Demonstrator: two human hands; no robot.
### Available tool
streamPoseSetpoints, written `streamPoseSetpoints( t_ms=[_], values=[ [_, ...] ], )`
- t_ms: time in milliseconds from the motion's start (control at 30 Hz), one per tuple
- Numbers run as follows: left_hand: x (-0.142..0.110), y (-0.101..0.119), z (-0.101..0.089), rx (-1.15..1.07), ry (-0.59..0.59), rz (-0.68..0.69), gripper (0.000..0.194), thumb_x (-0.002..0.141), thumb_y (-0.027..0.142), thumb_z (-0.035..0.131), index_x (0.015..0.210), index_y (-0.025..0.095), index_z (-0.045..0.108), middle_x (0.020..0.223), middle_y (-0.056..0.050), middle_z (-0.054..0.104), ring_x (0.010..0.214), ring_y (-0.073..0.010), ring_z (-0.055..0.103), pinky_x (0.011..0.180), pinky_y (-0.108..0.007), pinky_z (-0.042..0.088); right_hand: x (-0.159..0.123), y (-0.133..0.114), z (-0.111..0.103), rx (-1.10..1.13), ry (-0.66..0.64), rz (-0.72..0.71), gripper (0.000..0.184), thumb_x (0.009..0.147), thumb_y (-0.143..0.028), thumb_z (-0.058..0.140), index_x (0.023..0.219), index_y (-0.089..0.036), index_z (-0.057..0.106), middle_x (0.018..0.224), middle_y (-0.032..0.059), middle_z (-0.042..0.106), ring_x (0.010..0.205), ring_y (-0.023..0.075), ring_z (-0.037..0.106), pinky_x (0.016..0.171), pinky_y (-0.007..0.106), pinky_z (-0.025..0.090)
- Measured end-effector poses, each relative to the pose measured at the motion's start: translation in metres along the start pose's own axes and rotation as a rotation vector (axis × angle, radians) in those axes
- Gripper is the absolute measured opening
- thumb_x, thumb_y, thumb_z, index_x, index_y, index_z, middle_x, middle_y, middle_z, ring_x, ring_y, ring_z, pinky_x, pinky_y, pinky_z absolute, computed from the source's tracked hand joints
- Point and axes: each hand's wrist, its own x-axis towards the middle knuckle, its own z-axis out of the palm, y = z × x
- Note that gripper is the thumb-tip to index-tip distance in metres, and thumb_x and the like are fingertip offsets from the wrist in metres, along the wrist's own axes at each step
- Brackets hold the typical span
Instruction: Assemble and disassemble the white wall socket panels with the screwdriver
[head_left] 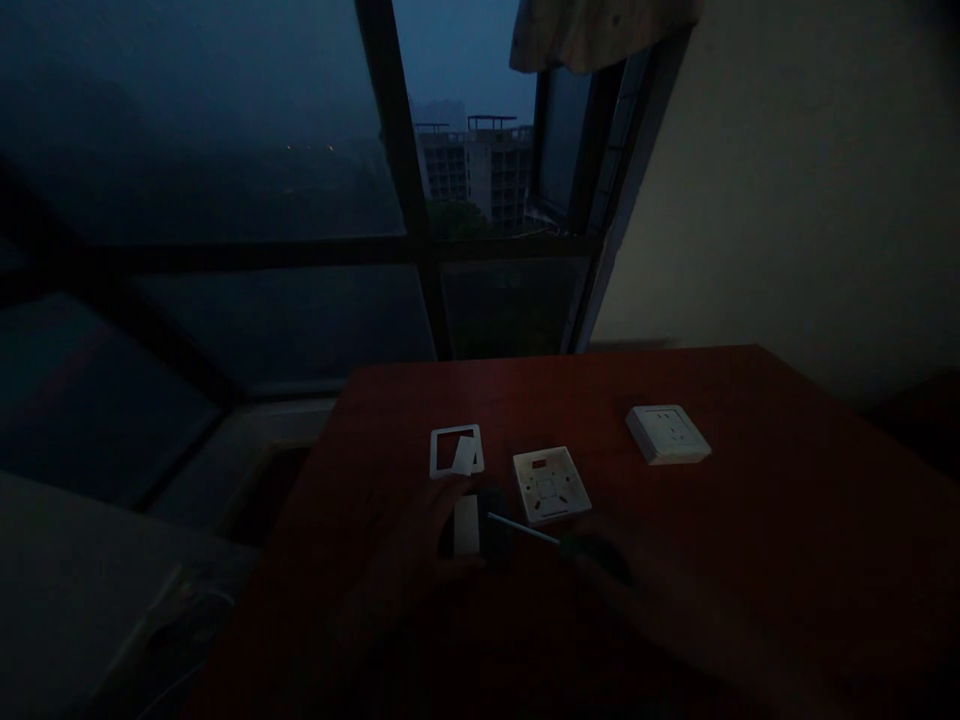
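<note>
My left hand (pixel 420 540) is closed around a dark switch module with a white rocker (pixel 466 525), low over the table. In my right hand (pixel 611 570) is a screwdriver (pixel 525 528), its dark green handle in the fingers and its metal shaft pointing left. The tip is at the dark right side of the module; whether it touches is too dim to tell. Beyond my left hand lies a white square frame (pixel 433 455) with a small white plate (pixel 464 456) across it. A white open-topped mounting box (pixel 551 486) sits just beyond the screwdriver.
A white wall socket (pixel 667 432) on its box stands at the right of the reddish-brown table (pixel 750 480). Behind the table is a dark-framed window (pixel 427 250), partly open, and a pale wall (pixel 780 190) is at the right. The light is very dim.
</note>
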Motion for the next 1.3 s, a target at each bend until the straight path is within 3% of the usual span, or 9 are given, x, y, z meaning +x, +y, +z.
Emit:
streamPoseSetpoints(
  t_ms=[167,400,700,800,900,1033,1300],
  values=[
    [0.002,-0.002,0.013,0.02,0.06,0.011,0.07,0.067,0.032,0.075,0.13,0.026,0.045,0.133,-0.008,0.048,0.121,-0.0302,0.046,0.101,-0.046,0.041,0.003,-0.026,-0.017,-0.243,-0.046,-0.094,0.029,0.089,-0.024,0.04,0.103,-0.02,0.064,0.102,0.0091,0.068,0.092,0.0215,0.062,0.082,0.033,0.045],
    [0.006,-0.001,0.021,0.018,0.065,0.017,0.067,0.068,0.033,0.075,0.128,0.022,0.048,0.132,-0.01,0.048,0.121,-0.0296,0.045,0.101,-0.045,0.041,0.014,-0.046,-0.029,-0.54,-0.082,-0.135,0.024,0.086,-0.021,0.045,0.096,-0.017,0.066,0.09,0.0112,0.069,0.084,0.0223,0.064,0.068,0.029,0.044],
    [0.005,-0.001,0.02,-0.025,0.033,0.043,0.064,0.073,0.032,0.071,0.131,0.025,0.044,0.133,-0.009,0.046,0.121,-0.0286,0.044,0.101,-0.044,0.04,0.075,-0.063,-0.059,-0.688,-0.22,-0.353,0.024,0.08,-0.028,0.05,0.079,-0.014,0.07,0.077,0.0105,0.07,0.065,0.0201,0.063,0.05,0.025,0.034],
    [0.006,-0.004,0.022,-0.011,0.047,0.058,0.063,0.074,0.034,0.071,0.131,0.024,0.045,0.132,-0.01,0.046,0.122,-0.029,0.043,0.102,-0.044,0.039,0.089,-0.054,-0.065,-0.603,-0.351,-0.304,0.026,0.079,-0.023,0.048,0.074,-0.012,0.071,0.068,0.0079,0.068,0.055,0.0148,0.058,0.049,0.023,0.033],
    [0.007,-0.004,0.022,-0.01,0.046,0.071,0.064,0.074,0.034,0.07,0.131,0.024,0.044,0.132,-0.01,0.046,0.123,-0.0287,0.042,0.103,-0.044,0.038,0.084,-0.031,-0.063,-0.338,-0.427,-0.184,0.033,0.084,-0.027,0.042,0.073,-0.012,0.068,0.062,0.0042,0.064,0.051,0.0109,0.054,0.048,0.02,0.035],
    [0.008,-0.004,0.021,0.008,0.042,0.073,0.065,0.073,0.033,0.071,0.132,0.023,0.044,0.133,-0.01,0.046,0.122,-0.0289,0.042,0.103,-0.043,0.038,0.059,-0.001,-0.044,0.01,-0.379,-0.054,0.037,0.089,-0.041,0.04,0.087,-0.014,0.064,0.071,0.0028,0.063,0.052,0.0099,0.054,0.047,0.018,0.038],
    [0.008,-0.011,0.025,0.005,0.072,0.086,0.067,0.07,0.032,0.074,0.13,0.022,0.046,0.132,-0.01,0.047,0.121,-0.0281,0.044,0.102,-0.042,0.039,0.025,0.025,0.002,0.355,-0.21,0.102,0.044,0.088,-0.053,0.039,0.094,-0.017,0.064,0.075,0.0017,0.061,0.059,0.012,0.055,0.05,0.021,0.041]
  ],
)
